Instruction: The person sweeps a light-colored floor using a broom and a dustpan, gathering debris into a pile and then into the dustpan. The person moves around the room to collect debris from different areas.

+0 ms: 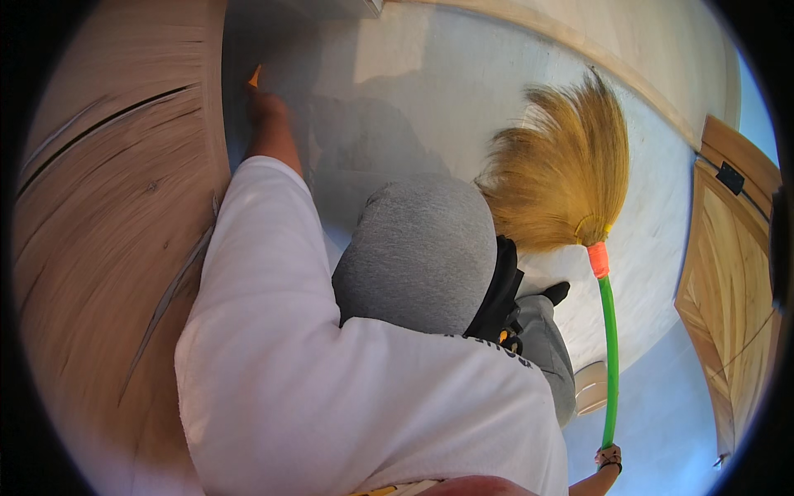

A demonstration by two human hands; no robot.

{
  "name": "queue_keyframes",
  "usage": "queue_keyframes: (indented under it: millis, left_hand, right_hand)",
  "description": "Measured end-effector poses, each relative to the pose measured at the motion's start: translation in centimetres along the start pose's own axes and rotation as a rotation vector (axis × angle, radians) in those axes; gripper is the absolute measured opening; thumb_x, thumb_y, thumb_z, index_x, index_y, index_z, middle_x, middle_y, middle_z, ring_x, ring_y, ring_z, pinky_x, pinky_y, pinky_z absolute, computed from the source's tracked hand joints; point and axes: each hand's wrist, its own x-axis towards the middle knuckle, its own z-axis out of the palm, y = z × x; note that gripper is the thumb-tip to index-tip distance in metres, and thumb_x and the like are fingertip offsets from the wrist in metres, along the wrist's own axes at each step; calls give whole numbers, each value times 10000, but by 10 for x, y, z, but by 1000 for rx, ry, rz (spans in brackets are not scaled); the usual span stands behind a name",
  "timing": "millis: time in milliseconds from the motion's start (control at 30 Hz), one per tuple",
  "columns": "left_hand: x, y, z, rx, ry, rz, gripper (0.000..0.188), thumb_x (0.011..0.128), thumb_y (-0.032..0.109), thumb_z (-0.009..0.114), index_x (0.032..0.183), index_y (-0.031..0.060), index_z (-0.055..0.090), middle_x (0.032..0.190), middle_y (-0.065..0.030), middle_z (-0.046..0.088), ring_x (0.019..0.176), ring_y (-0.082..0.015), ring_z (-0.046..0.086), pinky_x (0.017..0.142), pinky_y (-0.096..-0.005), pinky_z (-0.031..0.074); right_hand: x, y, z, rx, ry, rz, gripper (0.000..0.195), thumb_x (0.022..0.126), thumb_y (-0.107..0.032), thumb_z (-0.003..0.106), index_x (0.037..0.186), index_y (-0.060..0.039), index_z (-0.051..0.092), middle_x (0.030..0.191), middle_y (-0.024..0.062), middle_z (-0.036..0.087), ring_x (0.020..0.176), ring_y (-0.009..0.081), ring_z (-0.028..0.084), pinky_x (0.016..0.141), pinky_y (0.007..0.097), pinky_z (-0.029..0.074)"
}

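My left arm, in a loose white sleeve, stretches to the upper left. My left hand (268,106) is closed at its end, and a small tapered orange object (254,75) sticks out beyond it; the rest of that object cannot be made out in the shadow. At the lower right my right hand (609,456), with a dark band at the wrist, grips the green handle (610,366) of a grass broom. Its wide bristle head (561,167) fans out over the pale floor, bound with an orange-red collar (597,259).
A wood-grain panel (111,204) rises close along my left side. Light skirting (533,25) borders the floor (471,68) at the top. To the right stands a wooden panel (726,266) with dark fittings. A beige rounded object (591,389) lies behind the broom handle, near my grey-clad leg (546,353).
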Motion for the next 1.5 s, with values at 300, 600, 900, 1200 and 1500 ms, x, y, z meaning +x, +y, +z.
queue_keyframes:
  millis: [300, 600, 900, 1200, 1500]
  left_hand:
    - [-42, -3, -10, 47, 104, 81, 494, 766, 92, 343, 1208, 94, 123, 936, -210, 484, 823, -300, 517, 696, -331, 448]
    - [-57, 4, -29, 1, 51, 32, 463, 762, 71, 313, 1199, 84, 161, 971, -216, 465, 834, -308, 510, 700, -341, 442]
    - [49, 5, 24, -228, 122, -28, 380, 783, 173, 357, 1141, 71, 283, 1025, -141, 459, 900, -256, 483, 736, -313, 406]
    - [35, 10, 9, -70, 92, -27, 379, 789, 202, 363, 1137, 71, 288, 1046, -112, 446, 921, -223, 475, 754, -303, 390]
    - [101, -8, 12, -204, 71, 7, 440, 777, 168, 358, 1182, 109, 194, 1000, -158, 462, 883, -270, 493, 744, -340, 408]
  right_hand:
    - [-8, -13, 3, 9, -22, 89, 92, 663, 5, 451, 597, -40, 497, 494, 68, 504, 425, 164, 497, 376, 281, 401]
    - [9, 2, 3, 93, -49, 90, 134, 700, -32, 411, 589, -38, 486, 462, 69, 482, 400, 168, 481, 341, 275, 378]
    - [-24, -20, -9, 10, -10, 124, 118, 686, -18, 420, 584, -45, 475, 463, 71, 477, 398, 161, 476, 355, 262, 377]
    - [-35, -7, -4, 228, 56, 194, 189, 736, -99, 357, 590, -43, 465, 449, 64, 457, 357, 157, 435, 333, 256, 344]
    - [-19, -10, -22, -123, -4, 78, 101, 694, -38, 423, 604, -36, 469, 460, 66, 476, 381, 153, 462, 348, 263, 367]
